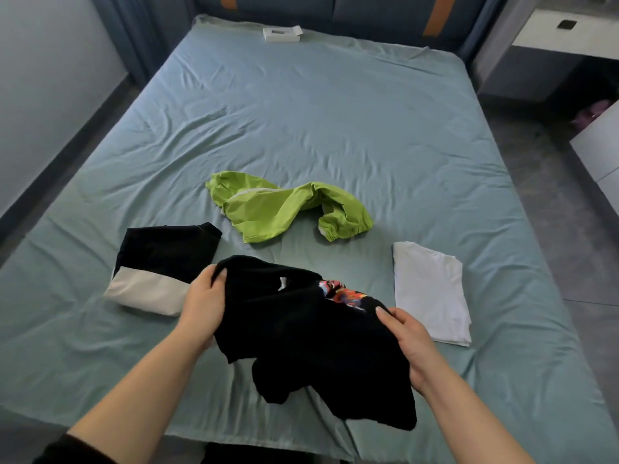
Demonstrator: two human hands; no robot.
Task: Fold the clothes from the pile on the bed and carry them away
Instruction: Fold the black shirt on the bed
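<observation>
A crumpled black shirt (311, 339) with a colourful print hangs above the near edge of the bed (301, 112). My left hand (206, 299) grips its upper left edge and my right hand (410, 343) grips its right side. An unfolded lime-green garment (281, 209) lies loose in the middle of the bed. To the left rests a folded black-and-white garment (157, 266). A folded white garment (430, 289) lies to the right.
A white box (282, 33) sits near the headboard. A white bedside unit (566, 31) stands at the far right, white furniture (599, 152) lines the right wall, and grey floor runs along both sides of the bed.
</observation>
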